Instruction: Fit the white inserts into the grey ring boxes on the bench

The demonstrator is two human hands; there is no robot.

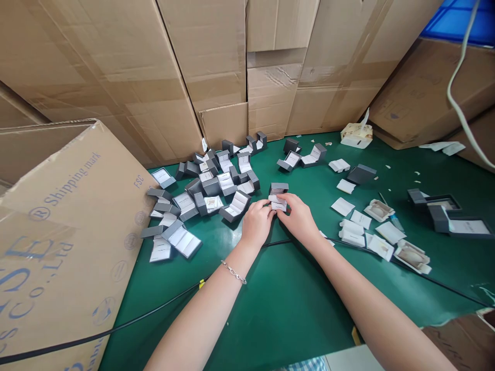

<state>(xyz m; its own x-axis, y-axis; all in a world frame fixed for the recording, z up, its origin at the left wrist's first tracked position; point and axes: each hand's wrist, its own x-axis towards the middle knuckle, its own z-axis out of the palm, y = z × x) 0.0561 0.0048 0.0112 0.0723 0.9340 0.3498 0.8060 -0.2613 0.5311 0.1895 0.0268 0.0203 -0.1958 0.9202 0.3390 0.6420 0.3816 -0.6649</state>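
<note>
Both my hands meet over the middle of a green table point(294, 309). Between them is a small open grey jewellery box point(279, 196) with a white lining. My left hand point(257, 222), with a thin bracelet on the wrist, pinches its left side with curled fingers. My right hand point(298, 219) grips its right side, fingers closed on it. A heap of several open grey boxes point(211, 190) lies just left of and behind my hands.
Large cardboard cartons point(216, 67) wall the table's back, and another carton point(65, 242) stands on the left. White card inserts point(361, 221) and larger grey boxes point(452, 216) lie to the right. A black cable point(154, 309) crosses the table under my arms.
</note>
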